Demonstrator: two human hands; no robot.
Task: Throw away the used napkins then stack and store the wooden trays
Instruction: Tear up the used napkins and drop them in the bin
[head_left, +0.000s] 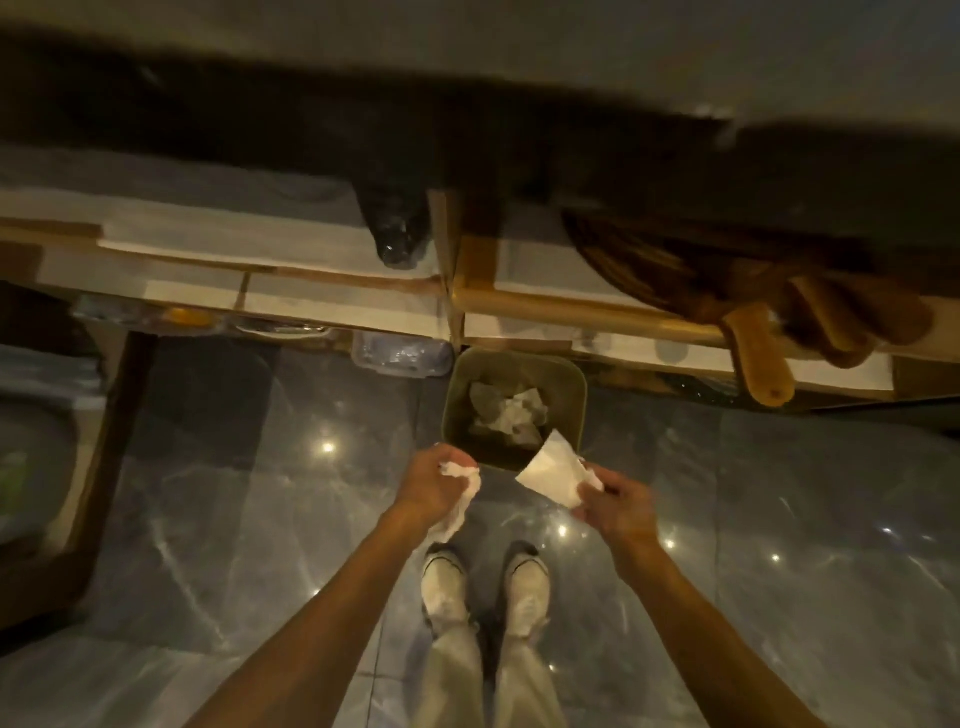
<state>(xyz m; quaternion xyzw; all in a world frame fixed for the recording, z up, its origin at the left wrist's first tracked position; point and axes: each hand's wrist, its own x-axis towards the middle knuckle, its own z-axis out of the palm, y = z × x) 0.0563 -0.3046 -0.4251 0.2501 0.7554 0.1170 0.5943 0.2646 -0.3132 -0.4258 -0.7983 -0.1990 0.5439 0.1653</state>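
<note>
While the left hand (434, 480) clutches a crumpled napkin (460, 499), the right hand (618, 501) pinches a flatter napkin (553, 470) over the near rim of the bin (571, 374), which holds crumpled paper (511, 413). Wooden trays (769, 306) overhang the shelf (550, 306) beyond. White shoes (527, 587) stand on glossy tile (779, 493). No writing is legible.

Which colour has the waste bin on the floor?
The waste bin looks olive green in the dim head view.

At frame centre, the left hand (439, 480) clutches a crumpled napkin (460, 493) and the right hand (621, 501) pinches a flatter napkin (553, 470) over the near rim of a square bin (571, 387) holding crumpled paper (511, 413).
</note>
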